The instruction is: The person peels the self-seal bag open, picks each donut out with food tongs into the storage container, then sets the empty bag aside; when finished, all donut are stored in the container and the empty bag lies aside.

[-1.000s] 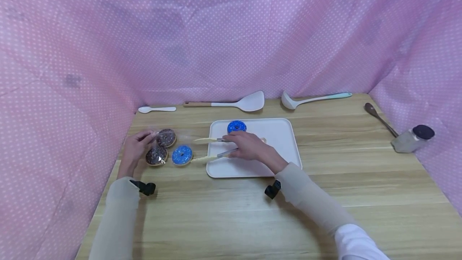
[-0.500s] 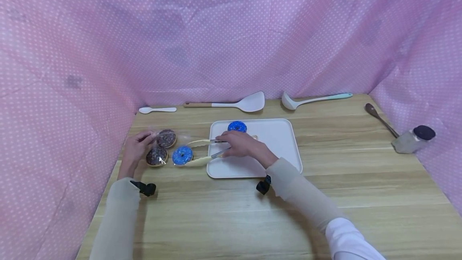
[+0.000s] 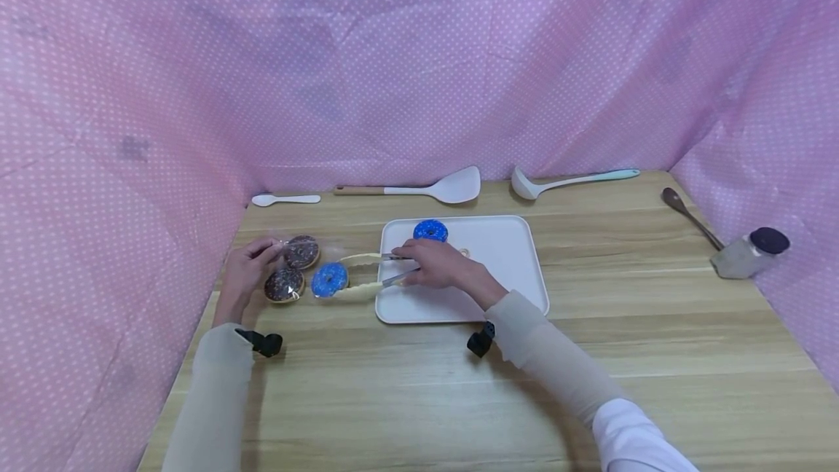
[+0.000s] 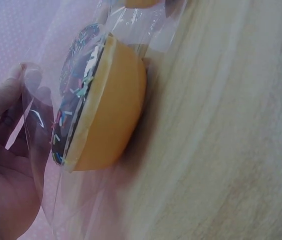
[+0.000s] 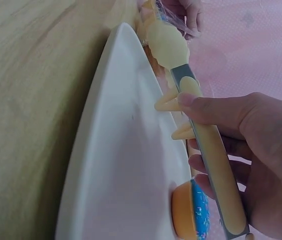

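Observation:
My left hand pinches the edge of a clear plastic bag at the left of the table. Through the film show two chocolate doughnuts with sprinkles and a blue sprinkled doughnut. My right hand, above the white tray, grips cream-coloured tongs. Their spread arms reach left, with the tips at either side of the bagged blue doughnut; whether they touch it is hard to tell. Another blue doughnut lies on the tray, near its back edge.
Along the back lie a small white spoon, a spatula and a ladle. A dark wooden spoon and a black-capped jar lie at the right. Pink dotted cloth encloses the table.
My right hand has moved left, bringing the tong tips from beside the bagged blue doughnut to both sides of it. My left hand has kept its place at the bag.

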`<state>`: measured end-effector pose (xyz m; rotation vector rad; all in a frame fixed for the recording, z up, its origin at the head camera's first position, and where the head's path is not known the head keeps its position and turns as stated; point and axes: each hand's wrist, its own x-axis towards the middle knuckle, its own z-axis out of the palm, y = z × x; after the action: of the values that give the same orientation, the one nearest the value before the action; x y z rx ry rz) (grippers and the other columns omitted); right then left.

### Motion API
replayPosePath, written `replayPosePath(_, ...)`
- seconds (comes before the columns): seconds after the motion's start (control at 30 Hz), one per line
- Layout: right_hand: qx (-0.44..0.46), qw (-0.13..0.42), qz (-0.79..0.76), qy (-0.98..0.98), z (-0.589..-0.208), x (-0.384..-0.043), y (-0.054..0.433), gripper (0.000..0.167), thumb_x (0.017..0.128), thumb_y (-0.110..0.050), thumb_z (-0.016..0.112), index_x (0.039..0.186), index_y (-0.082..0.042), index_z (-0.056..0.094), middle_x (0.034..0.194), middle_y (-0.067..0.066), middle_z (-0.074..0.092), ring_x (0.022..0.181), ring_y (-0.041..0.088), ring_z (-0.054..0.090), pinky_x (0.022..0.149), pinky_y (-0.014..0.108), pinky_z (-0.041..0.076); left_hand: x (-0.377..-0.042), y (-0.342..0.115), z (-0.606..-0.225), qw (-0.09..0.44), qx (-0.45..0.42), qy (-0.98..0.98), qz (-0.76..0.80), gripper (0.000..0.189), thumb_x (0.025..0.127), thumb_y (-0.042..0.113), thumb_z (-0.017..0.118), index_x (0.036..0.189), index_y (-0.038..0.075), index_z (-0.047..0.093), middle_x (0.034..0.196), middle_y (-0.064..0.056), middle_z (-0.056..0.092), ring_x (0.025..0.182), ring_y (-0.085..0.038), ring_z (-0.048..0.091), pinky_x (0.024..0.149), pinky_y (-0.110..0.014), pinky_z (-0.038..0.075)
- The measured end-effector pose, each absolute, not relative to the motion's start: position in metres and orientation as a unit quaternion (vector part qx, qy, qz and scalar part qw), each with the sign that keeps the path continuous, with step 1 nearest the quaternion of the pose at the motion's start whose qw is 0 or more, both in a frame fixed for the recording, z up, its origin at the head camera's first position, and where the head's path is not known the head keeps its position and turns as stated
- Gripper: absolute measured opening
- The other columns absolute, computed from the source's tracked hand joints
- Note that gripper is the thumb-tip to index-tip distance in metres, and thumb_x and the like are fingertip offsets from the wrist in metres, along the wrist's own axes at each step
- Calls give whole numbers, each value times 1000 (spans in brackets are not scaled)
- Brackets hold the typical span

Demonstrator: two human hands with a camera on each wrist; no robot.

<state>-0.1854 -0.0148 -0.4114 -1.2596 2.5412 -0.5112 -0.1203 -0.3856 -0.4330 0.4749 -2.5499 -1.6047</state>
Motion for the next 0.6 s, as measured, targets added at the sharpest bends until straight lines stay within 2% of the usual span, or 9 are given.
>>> replayPosePath(0.17,-421,135,-192,876,-407,-186,-8,59,86,-36,71,138,-16,52,129,1,59,118,18,54,97,37,47,-121,-384,-432,48,160,-850,-500,35,91,34,63,110,4,63,96,16,61,89,-4,58,74,-18,54)
replayPosePath(0.3,-404,146,-193,882,-403,-187,-1,59,86,-38,70,138,-19,51,135,2,55,126,20,50,102,40,45,-121,-385,-431,45,162,-855,-491,35,92,32,63,111,4,63,101,10,62,91,-5,56,75,-18,52)
replayPosePath(0.47,-393,151,-198,885,-400,-188,10,59,86,-37,71,138,-19,51,136,3,55,127,21,49,103,42,44,-120,-383,-426,43,154,-852,-498,33,93,26,62,112,0,62,106,2,62,92,-7,56,76,-19,52)
replayPosePath(0.6,-386,144,-208,887,-397,-188,24,60,85,-36,72,138,-18,51,136,5,55,125,21,50,102,42,45,-120,-384,-428,47,150,-849,-504,30,92,25,64,112,2,63,102,9,63,92,-8,57,76,-19,52)
